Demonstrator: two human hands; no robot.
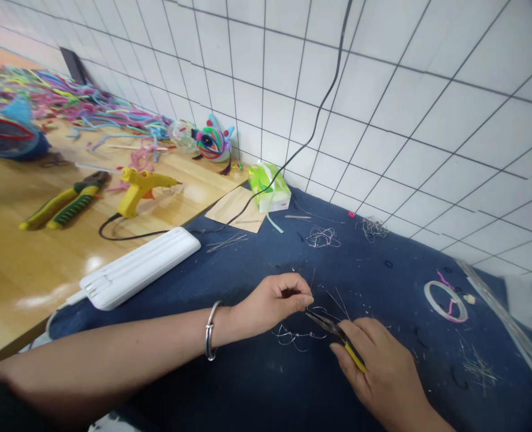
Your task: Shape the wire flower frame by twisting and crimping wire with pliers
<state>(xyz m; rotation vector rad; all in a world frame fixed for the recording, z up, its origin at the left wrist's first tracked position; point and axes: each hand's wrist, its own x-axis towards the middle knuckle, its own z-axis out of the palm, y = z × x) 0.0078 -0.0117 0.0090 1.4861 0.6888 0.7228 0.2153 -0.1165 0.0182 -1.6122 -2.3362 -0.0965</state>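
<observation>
My left hand (272, 303) pinches a thin wire (313, 277) between thumb and forefinger above the dark blue cloth. In my right hand (378, 360) is a pair of needle-nose pliers (333, 329) with yellow and black grips. Their tips reach close to my left fingertips, at the wire; whether the jaws clamp it I cannot tell. Just below the pliers hangs or lies a curled wire piece with small beads (292, 335). A few straight wire ends stick up beside my right hand.
On the blue cloth (248, 384) lie wire coils (323, 237), a tangled wire bundle (374, 228), a white ring spool (445, 301), wire scraps (477, 366) and a tissue pack (269, 187). Leftward are a white power bank (142, 267), a yellow glue gun (140, 189), larger pliers (68, 201) and pipe cleaners (81, 102).
</observation>
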